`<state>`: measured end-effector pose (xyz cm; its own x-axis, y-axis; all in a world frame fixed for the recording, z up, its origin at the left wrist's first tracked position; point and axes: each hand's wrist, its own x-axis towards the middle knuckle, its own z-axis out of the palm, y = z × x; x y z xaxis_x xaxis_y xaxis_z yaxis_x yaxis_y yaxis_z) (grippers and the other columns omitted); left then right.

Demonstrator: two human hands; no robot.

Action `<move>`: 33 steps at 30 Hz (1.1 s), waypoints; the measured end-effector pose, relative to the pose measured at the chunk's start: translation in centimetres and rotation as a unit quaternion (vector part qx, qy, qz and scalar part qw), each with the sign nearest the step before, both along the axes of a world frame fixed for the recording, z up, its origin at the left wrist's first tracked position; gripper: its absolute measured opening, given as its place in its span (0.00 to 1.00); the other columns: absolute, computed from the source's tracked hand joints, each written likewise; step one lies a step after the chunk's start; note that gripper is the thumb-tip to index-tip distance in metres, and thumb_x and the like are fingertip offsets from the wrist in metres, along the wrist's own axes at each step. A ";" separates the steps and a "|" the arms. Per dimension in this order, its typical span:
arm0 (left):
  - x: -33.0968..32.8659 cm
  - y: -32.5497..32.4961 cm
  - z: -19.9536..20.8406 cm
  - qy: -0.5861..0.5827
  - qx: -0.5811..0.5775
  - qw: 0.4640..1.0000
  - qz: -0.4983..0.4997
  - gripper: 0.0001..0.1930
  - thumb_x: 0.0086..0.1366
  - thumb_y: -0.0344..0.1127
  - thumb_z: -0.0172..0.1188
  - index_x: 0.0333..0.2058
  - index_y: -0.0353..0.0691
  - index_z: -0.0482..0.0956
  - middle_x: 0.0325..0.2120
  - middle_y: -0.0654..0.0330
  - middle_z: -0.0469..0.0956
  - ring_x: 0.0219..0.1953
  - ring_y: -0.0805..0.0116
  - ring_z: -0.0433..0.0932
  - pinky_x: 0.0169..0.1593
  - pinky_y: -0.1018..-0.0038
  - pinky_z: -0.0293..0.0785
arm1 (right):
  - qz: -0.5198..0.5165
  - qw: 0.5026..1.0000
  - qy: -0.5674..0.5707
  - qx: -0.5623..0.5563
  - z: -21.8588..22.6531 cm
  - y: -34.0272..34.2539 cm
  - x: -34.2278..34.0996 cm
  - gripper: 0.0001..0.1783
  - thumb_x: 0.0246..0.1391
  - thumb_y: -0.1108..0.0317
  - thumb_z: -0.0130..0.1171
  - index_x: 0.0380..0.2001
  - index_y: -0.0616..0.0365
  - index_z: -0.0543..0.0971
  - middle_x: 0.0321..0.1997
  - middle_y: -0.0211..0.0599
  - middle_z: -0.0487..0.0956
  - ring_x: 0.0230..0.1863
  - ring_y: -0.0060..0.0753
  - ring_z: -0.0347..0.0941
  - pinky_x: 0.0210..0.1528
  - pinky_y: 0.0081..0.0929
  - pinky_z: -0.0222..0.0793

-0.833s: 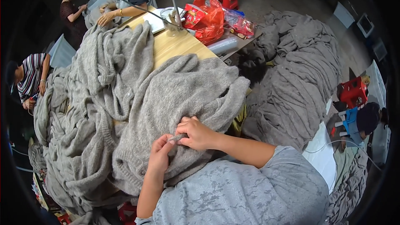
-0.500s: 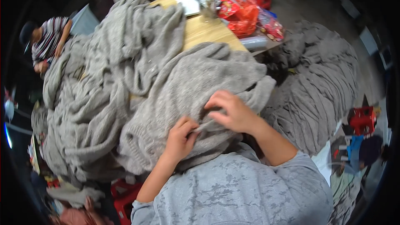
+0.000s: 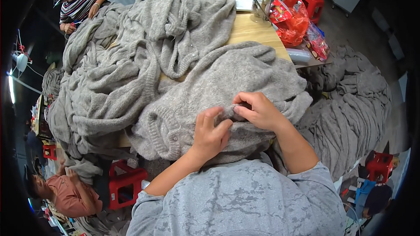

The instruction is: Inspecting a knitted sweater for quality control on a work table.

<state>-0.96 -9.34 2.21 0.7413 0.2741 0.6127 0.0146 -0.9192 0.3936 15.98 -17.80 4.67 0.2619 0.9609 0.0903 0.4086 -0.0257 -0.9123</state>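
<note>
A grey knitted sweater [image 3: 249, 67] lies bunched in front of me, its ribbed edge [image 3: 164, 135] toward my left. My right hand [image 3: 261, 112] pinches a small bit of its knit between thumb and fingertips. Just left of it, my left hand [image 3: 210, 134] rests on the same sweater with thumb and forefinger apart, a gap showing between them. The tips of the left fingers are slightly blurred. A dark fold runs beneath both hands. Whether a small tool or thread sits in the right pinch is too small to tell.
More grey knitwear [image 3: 105, 91] heaps across the wooden table [image 3: 258, 30] to the left. Another pile [image 3: 350, 109] lies at the right. Red bags [image 3: 291, 22], a white pad [image 3: 240, 0] and red stools [image 3: 124, 183] stand around. Co-workers sit at far left and lower left.
The view has shifted, so the table and piles appear farther right. My right hand has closed into a pinch on the knit, while the left thumb and forefinger have spread apart.
</note>
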 end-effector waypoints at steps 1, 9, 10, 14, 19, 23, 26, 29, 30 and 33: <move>0.4 0.2 0.3 -0.028 -0.040 0.999 0.015 0.14 0.42 0.22 0.59 0.31 0.39 0.75 0.41 0.55 0.71 0.40 0.57 0.71 0.45 0.64 0.66 | 0.001 1.000 -0.001 -0.001 -0.3 -0.1 0.1 0.05 0.50 0.71 0.56 0.28 0.62 0.74 0.19 0.32 0.71 0.22 0.19 0.65 0.26 0.21 0.61; 0.9 0.9 -1.3 -0.019 -0.111 0.992 -0.053 0.16 0.40 0.17 0.56 0.31 0.35 0.74 0.38 0.52 0.75 0.39 0.55 0.75 0.40 0.67 0.74 | 0.008 0.996 0.032 -0.080 -0.9 -0.6 -0.6 0.10 0.52 0.69 0.49 0.30 0.66 0.74 0.21 0.45 0.74 0.23 0.34 0.70 0.28 0.30 0.64; 1.0 1.0 -1.4 -0.018 -0.111 0.992 -0.055 0.16 0.40 0.17 0.56 0.31 0.35 0.74 0.38 0.52 0.75 0.39 0.55 0.75 0.40 0.67 0.74 | 0.007 0.996 0.033 -0.080 -1.3 -0.7 -0.8 0.10 0.52 0.69 0.49 0.30 0.66 0.74 0.21 0.45 0.74 0.23 0.34 0.70 0.28 0.30 0.64; 1.1 1.2 -1.6 -0.020 -0.091 0.994 -0.059 0.15 0.41 0.18 0.57 0.32 0.36 0.74 0.38 0.53 0.74 0.38 0.55 0.75 0.39 0.67 0.74 | 0.002 1.000 -0.022 0.005 -1.1 -0.9 -1.1 0.11 0.54 0.68 0.48 0.31 0.66 0.75 0.21 0.46 0.74 0.23 0.34 0.71 0.28 0.30 0.65; 1.1 1.2 -1.6 -0.024 -0.063 0.996 -0.063 0.14 0.44 0.20 0.59 0.33 0.36 0.73 0.37 0.54 0.74 0.37 0.56 0.75 0.38 0.67 0.73 | -0.012 0.998 0.038 -0.058 -1.7 -0.8 -0.7 0.10 0.53 0.68 0.52 0.31 0.66 0.75 0.21 0.43 0.74 0.22 0.30 0.70 0.27 0.28 0.64; 1.2 1.3 -1.4 -0.026 -0.045 0.995 -0.080 0.13 0.46 0.21 0.59 0.34 0.36 0.74 0.36 0.55 0.74 0.36 0.56 0.75 0.37 0.68 0.73 | -0.019 0.993 0.087 -0.079 -2.4 -0.6 -0.6 0.09 0.51 0.69 0.54 0.30 0.65 0.76 0.19 0.36 0.74 0.22 0.24 0.67 0.27 0.26 0.64; 1.2 1.3 -1.5 -0.014 -0.056 0.995 -0.080 0.13 0.47 0.21 0.59 0.34 0.35 0.74 0.35 0.55 0.75 0.36 0.57 0.75 0.37 0.68 0.73 | -0.028 0.990 0.097 -0.094 -3.0 -0.3 -0.6 0.08 0.51 0.69 0.55 0.29 0.65 0.76 0.19 0.36 0.74 0.22 0.24 0.67 0.27 0.25 0.64; 1.2 1.3 -1.6 0.029 -0.127 0.989 -0.075 0.13 0.48 0.21 0.59 0.35 0.36 0.74 0.35 0.55 0.75 0.36 0.57 0.76 0.37 0.68 0.73 | -0.054 0.993 0.075 -0.077 -3.5 -0.3 -1.0 0.08 0.50 0.69 0.55 0.29 0.65 0.76 0.20 0.39 0.75 0.23 0.28 0.70 0.27 0.27 0.65; 1.2 1.3 -1.6 0.062 -0.174 0.980 -0.078 0.14 0.48 0.20 0.59 0.36 0.36 0.74 0.35 0.55 0.76 0.35 0.57 0.77 0.37 0.68 0.73 | -0.073 0.994 0.048 -0.059 -3.5 -0.3 -1.2 0.08 0.50 0.69 0.55 0.28 0.65 0.76 0.20 0.41 0.76 0.23 0.32 0.72 0.27 0.28 0.66; 1.1 1.5 -1.5 0.055 -0.206 0.973 -0.084 0.13 0.48 0.19 0.58 0.35 0.35 0.75 0.33 0.54 0.77 0.35 0.57 0.77 0.37 0.70 0.74 | -0.085 0.995 -0.003 -0.056 -2.2 -0.4 -1.9 0.06 0.51 0.72 0.54 0.28 0.65 0.76 0.22 0.37 0.77 0.24 0.25 0.71 0.27 0.24 0.65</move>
